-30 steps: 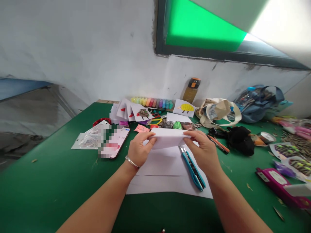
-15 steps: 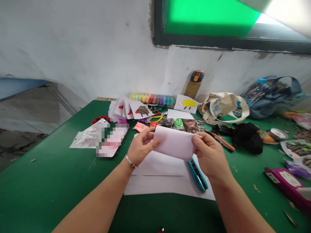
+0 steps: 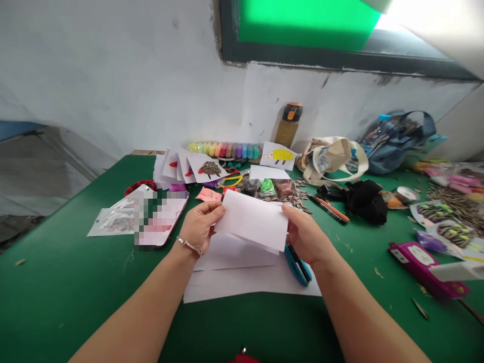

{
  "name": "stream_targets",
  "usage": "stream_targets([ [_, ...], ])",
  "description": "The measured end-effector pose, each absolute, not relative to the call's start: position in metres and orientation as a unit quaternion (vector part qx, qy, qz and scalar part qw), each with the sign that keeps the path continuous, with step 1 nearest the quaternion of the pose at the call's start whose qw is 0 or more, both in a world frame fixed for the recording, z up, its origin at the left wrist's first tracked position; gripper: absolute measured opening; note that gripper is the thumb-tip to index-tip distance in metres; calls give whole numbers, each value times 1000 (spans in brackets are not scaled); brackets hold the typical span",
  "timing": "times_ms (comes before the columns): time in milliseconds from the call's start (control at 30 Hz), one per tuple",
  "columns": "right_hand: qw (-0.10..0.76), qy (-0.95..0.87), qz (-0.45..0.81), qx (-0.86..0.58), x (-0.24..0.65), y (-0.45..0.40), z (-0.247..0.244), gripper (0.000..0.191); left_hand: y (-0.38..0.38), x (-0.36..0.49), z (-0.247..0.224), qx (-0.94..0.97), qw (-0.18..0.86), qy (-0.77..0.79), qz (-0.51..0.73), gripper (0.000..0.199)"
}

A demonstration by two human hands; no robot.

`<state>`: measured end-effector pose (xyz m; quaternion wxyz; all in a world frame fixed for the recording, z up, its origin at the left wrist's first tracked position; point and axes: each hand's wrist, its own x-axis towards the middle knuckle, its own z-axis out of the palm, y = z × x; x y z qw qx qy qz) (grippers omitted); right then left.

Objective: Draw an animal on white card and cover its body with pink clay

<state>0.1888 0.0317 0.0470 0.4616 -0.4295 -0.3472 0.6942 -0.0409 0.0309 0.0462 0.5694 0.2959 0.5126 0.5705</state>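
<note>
A white sheet of folded paper (image 3: 252, 220) is held up between my hands, its layers slightly apart along the lower edge. My left hand (image 3: 201, 222), a silver bracelet at its wrist, pinches the sheet's left end. At the right end, my right hand (image 3: 304, 233) grips it with the thumb in front; the other fingers are mostly hidden. Below lie larger white sheets (image 3: 234, 282) on the green table (image 3: 124, 307). A blue stapler (image 3: 298, 267) rests on these sheets, partly covered by my right hand and the held paper.
Behind the hands are clay packets (image 3: 267, 187), sunflower seeds (image 3: 300, 199) and animal pictures (image 3: 206, 169). A phone (image 3: 172, 222) lies left. Pens (image 3: 328, 207), a black cloth item (image 3: 366, 201) and a magenta device (image 3: 419, 267) lie right. A bottle (image 3: 288, 125) stands by the wall.
The held paper has turned slightly, its right end dipping and its layers now parting at the lower edge. The whole view has shifted right, so the table things appear farther left.
</note>
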Motion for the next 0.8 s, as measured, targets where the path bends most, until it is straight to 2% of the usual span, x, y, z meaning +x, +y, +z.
stream_targets([
  [267,401,-374,705,-450,189,32,43,35,31,-42,48,269,577,506,581,47],
  [433,432,-376,668,-476,187,35,41,39,30,-42,49,290,606,502,544,51],
  [567,454,-364,656,-481,188,38,40,41,28,-40,49,327,632,522,470,42],
  [700,464,-352,654,-483,189,38,38,32,28,-40,46,334,610,524,491,42],
  [800,422,-363,676,-482,189,37,37,35,29,-41,45,329,597,521,514,41],
])
